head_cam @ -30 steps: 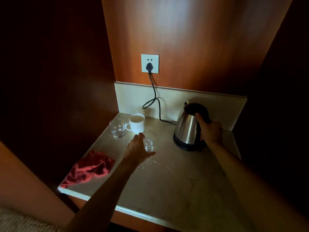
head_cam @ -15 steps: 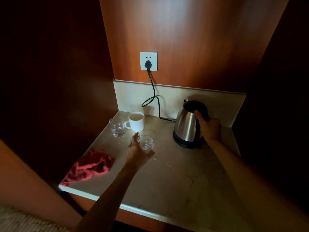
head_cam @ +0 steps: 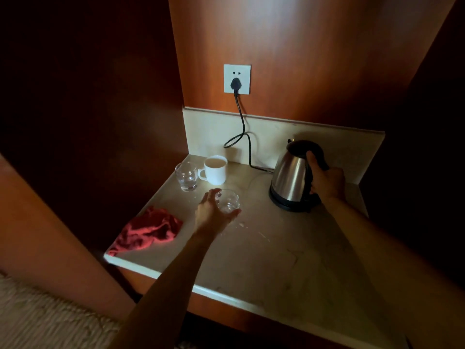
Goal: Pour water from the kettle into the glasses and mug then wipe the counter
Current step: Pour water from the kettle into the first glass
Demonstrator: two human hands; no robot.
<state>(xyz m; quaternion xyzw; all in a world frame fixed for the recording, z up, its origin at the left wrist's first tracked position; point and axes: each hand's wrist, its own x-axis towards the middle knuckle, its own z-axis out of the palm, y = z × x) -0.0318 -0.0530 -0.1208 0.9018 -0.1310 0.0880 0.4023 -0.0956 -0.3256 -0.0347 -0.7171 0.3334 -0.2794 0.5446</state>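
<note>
A steel kettle (head_cam: 289,180) with a black lid and handle stands on its black base at the back right of the pale counter (head_cam: 264,260). My right hand (head_cam: 327,181) is closed around its handle. My left hand (head_cam: 212,214) cups a small clear glass (head_cam: 229,203) from the near left side; the glass rests on the counter. A white mug (head_cam: 215,170) holding liquid stands behind it, and a second clear glass (head_cam: 186,176) stands to the mug's left. A crumpled red cloth (head_cam: 148,230) lies near the left front edge.
A black cord (head_cam: 241,127) runs from the wall socket (head_cam: 237,78) down behind the mug to the kettle base. Small water drops (head_cam: 241,224) lie on the counter right of my left hand. Dark wooden walls close in both sides.
My left hand has closed in around the small glass, which it was only reaching for a second ago. The right hand stays on the kettle handle, and the kettle has not moved.
</note>
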